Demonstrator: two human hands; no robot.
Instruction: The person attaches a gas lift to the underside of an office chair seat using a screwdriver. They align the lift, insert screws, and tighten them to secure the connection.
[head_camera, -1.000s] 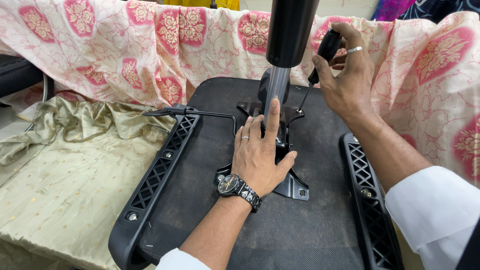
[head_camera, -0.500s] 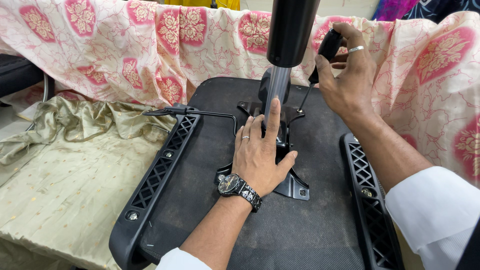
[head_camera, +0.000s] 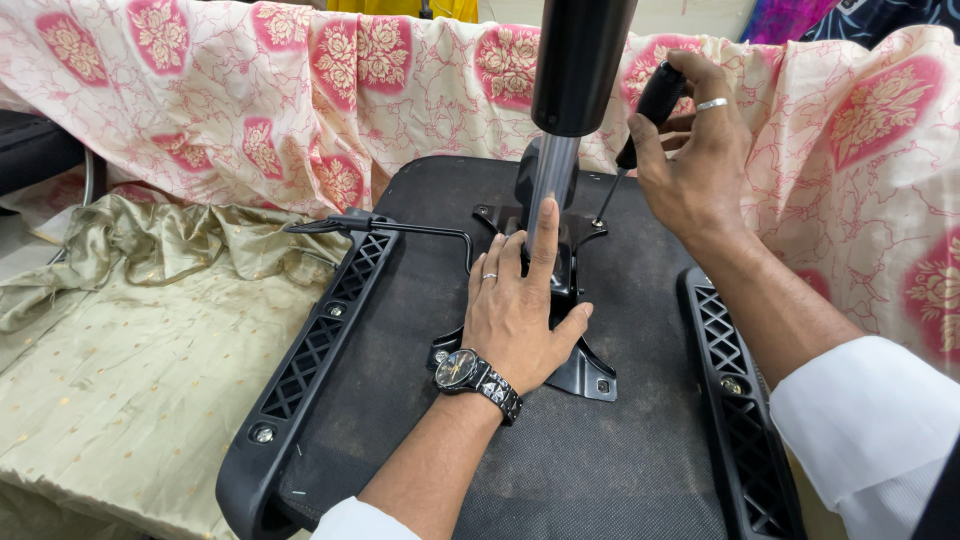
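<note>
An upturned black office chair seat (head_camera: 560, 470) lies before me, its metal mechanism plate (head_camera: 585, 375) bolted at the middle. A chrome gas cylinder (head_camera: 548, 180) with a black sleeve (head_camera: 580, 60) rises from the plate. My left hand (head_camera: 520, 315), with a wristwatch and a ring, lies flat on the plate, its forefinger stretched up against the cylinder. My right hand (head_camera: 690, 160) grips the black handle of a screwdriver (head_camera: 650, 100); its thin shaft slants down to the plate's far right corner.
Black lattice armrests (head_camera: 320, 350) (head_camera: 735, 380) run along both sides of the seat. A thin black lever (head_camera: 400, 228) sticks out to the left. Pink floral cloth (head_camera: 250, 100) drapes behind and to the right; olive-gold cloth (head_camera: 120, 330) covers the surface at left.
</note>
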